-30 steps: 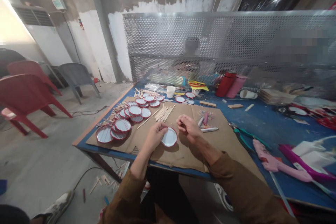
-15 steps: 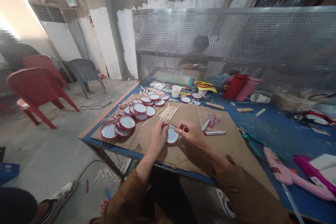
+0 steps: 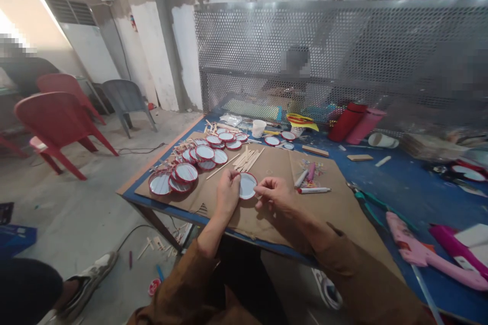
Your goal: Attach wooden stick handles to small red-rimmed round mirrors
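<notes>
A round white disc with a red rim, like a jar lid (image 3: 248,186), is held up over the cardboard sheet (image 3: 274,162). My left hand (image 3: 227,194) is closed on its left edge, thumb and fingers pinching the rim. At the right edge, my right hand (image 3: 275,194) has thumb and index finger pinched together against the rim; whether anything small sits between them I cannot tell. Beyond the lid lie several flat wooden sticks (image 3: 247,159). Many similar red-rimmed lids (image 3: 186,172) are piled to the left. A white marker (image 3: 314,190) rests to the right.
A pink glue gun (image 3: 409,244) and green-handled pliers (image 3: 366,203) lie on the blue table (image 3: 381,177) at right. Red and pink bottles (image 3: 347,122), a paper cup (image 3: 258,128) and a perforated metal screen (image 3: 244,45) stand behind. Red chairs (image 3: 64,122) are at left.
The lid is slightly higher in view and turned a little. My right hand's fingers have shifted along its right edge, while my left hand keeps its grip. The whole view has shifted slightly.
</notes>
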Motion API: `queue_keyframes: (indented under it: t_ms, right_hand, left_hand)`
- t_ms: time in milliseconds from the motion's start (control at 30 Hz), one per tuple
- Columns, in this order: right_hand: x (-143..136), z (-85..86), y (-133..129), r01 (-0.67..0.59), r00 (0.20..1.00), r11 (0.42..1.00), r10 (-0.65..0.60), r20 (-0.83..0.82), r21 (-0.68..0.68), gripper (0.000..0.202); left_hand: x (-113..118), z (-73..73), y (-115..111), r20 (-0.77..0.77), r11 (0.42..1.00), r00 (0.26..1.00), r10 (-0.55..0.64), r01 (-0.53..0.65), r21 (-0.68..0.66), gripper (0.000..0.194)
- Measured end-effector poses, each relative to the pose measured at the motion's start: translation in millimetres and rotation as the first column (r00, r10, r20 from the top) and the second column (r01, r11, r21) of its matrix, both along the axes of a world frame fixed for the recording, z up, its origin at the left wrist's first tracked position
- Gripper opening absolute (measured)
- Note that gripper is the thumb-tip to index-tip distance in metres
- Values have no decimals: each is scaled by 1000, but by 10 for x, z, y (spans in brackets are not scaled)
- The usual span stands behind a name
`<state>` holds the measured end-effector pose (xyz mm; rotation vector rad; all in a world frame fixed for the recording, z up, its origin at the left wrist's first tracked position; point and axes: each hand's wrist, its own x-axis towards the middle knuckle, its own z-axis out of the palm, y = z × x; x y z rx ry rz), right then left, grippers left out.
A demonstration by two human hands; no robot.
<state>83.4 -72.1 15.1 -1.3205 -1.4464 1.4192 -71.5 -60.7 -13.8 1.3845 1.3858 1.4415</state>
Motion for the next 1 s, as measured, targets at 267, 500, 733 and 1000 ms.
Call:
queue_keyframes:
  t_ms: [267,500,733,1000]
  right_hand:
    - [-233,-65,-184,71,988,985,-91,-127,-155,15]
    - [-269,-68,-183,68,960,975,-122,-253,-211,19]
    - [-261,-10,-146,70,928,958,-164,-336,-277,22]
    - [-157,-51,-66,171,950,979,-193,-246,-108,19]
  left_hand:
    - [-17,39,-15,26,994,994,106,-106,-7,6]
    - [-19,60,-18,61,993,991,117,-115,-36,4]
    - [-35,40,0,80,991,988,133,-133,-12,4]
    - [-66,-11,14,136,996,986,92,-91,-14,6]
